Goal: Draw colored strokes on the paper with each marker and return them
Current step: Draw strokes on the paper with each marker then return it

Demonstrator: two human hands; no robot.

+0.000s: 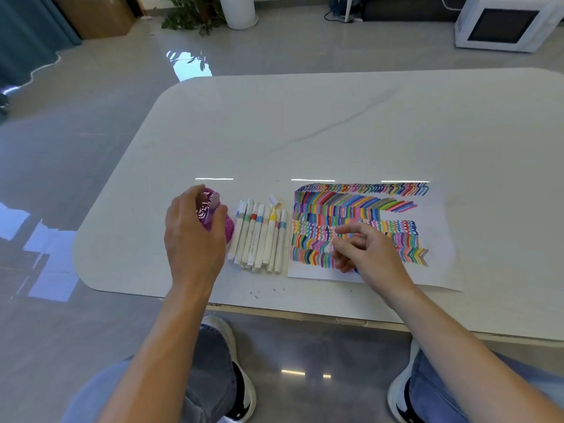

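A white sheet of paper [433, 239] lies at the table's near right, covered with rows of colored strokes. Left of it, several white markers [259, 236] with colored bands lie side by side; one yellow marker [273, 213] among them is uncapped, its cap [272, 198] just beyond. My left hand [192, 236] is curled over a purple patterned holder [213, 215] left of the markers, which it partly hides. My right hand [366, 254] hovers over the paper's lower left with fingers loosely apart and nothing visible in it.
The white marble-look table [335, 123] has a rounded near-left corner, with small ink specks by its front edge. On the floor beyond stand a potted plant [195, 13], a white cylinder [238, 10] and a white microwave [506, 22]. My knees and shoes show under the table.
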